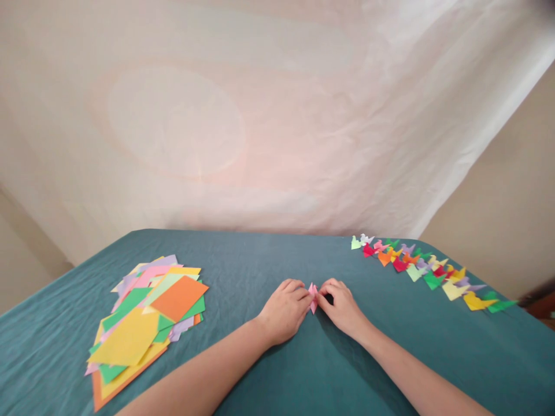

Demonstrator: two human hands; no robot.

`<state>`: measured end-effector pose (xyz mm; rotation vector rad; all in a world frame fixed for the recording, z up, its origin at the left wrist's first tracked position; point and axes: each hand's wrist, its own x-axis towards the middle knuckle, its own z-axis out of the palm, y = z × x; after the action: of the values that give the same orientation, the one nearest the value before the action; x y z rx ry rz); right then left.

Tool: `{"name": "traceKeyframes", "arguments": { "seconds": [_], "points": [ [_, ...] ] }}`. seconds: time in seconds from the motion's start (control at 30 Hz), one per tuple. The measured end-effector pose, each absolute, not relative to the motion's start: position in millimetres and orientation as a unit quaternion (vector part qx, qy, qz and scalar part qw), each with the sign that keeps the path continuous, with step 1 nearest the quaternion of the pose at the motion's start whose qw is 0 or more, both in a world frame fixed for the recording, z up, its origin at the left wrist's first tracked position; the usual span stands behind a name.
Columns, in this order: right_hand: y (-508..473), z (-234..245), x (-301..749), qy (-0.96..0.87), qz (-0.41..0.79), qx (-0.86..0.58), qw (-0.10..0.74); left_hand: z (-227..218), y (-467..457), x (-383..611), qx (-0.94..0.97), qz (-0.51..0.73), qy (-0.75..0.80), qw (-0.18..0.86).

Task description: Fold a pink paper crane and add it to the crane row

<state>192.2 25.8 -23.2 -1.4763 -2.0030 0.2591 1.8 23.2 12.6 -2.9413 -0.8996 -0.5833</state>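
A small pink folded origami paper (pixel 313 300) stands between my hands at the middle of the table, narrow and pointed at top and bottom. My left hand (pixel 286 309) rests low over the cloth, its curled fingertips pressed on the paper's left side. From the right, my right hand (pixel 340 306) pinches the paper's other edge between thumb and fingers. Parts of the paper are hidden behind the fingertips of both hands.
A loose pile of coloured paper squares (pixel 130 335) lies on the left of the green-cloth table (pixel 260 381). Rows of small folded paper birds (pixel 433 280) stand along the right edge. A pale sheet (pixel 277 115) hangs behind the table.
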Motion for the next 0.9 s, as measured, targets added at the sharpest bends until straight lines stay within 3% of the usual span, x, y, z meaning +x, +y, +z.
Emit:
{"name": "traceKeyframes", "arguments": {
  "seconds": [0.9],
  "points": [
    [24.8,-24.1,192.1,-0.758,0.069,-0.569,0.312,10.3,22.7,4.1,-0.938,-0.168,-0.298,0.047]
  ]
}}
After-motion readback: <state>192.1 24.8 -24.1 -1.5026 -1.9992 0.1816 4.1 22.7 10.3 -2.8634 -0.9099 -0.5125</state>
